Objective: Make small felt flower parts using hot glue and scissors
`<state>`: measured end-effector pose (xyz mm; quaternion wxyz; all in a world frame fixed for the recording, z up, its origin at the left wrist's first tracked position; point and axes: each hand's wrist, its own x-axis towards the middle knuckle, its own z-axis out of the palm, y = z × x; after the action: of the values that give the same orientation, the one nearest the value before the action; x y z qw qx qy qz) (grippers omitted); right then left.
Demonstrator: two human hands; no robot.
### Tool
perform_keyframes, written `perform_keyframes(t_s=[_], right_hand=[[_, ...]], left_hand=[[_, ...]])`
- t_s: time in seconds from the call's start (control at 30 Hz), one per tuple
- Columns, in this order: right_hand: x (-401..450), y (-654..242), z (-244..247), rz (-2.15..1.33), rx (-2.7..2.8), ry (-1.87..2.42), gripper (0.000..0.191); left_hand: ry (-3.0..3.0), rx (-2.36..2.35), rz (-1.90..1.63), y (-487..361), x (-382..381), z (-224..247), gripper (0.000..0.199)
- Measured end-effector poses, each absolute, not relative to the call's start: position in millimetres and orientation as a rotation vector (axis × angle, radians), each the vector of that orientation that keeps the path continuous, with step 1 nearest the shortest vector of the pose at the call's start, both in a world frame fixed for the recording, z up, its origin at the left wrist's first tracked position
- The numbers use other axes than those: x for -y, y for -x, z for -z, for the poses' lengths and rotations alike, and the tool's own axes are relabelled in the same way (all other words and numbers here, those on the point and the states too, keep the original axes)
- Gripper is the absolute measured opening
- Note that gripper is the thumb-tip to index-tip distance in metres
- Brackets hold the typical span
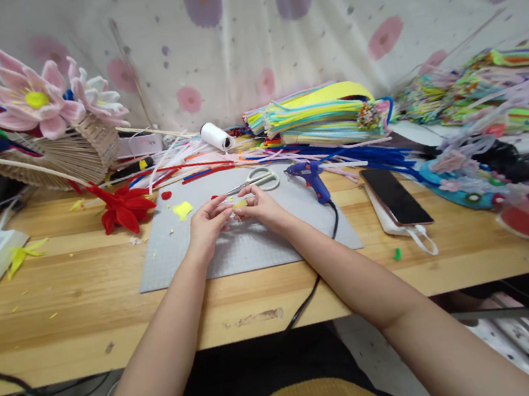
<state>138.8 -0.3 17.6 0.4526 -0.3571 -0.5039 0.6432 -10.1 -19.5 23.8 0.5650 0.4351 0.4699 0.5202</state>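
Over the middle of the grey cutting mat (168,261), my left hand (210,224) and my right hand (259,208) meet at the fingertips. Between them is a small pale yellow piece (240,205), pinched by the fingers of my right hand. My left hand's fingers are curled close beside it; whether they grip the piece too is too small to tell. Scissors (266,178) with pale handles lie just behind the hands. A yellow scrap (183,210) and a red scrap (166,195) rest on the mat to the left.
A blue glue gun (312,180) stands at the mat's right, its black cord running forward. Further right lies a phone (396,195). A red flower (124,206) sits left of the mat. Bundled coloured stems (321,114) and a white thread spool (216,136) are behind.
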Motion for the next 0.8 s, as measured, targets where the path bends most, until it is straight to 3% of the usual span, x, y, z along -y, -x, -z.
perform_keyframes(t_s=[0.33,0.63,0.8], right_hand=[[-0.8,-138.6,-16.8,-1.581,1.299,0.872,0.049],[-4.8,-135.0,-15.1,-1.349,1.296,0.962,0.040],[-4.4,-135.2,-15.1,-1.371,1.251,0.963,0.042]], left_hand=[[-0.974,-1.125,-1.240,8.3,18.9,-23.9,0.051],[-0.912,-1.167,-1.277,7.5,18.8,-27.3,0.045],[-0.926,-1.144,-1.230,9.2,18.6,-25.8,0.051]])
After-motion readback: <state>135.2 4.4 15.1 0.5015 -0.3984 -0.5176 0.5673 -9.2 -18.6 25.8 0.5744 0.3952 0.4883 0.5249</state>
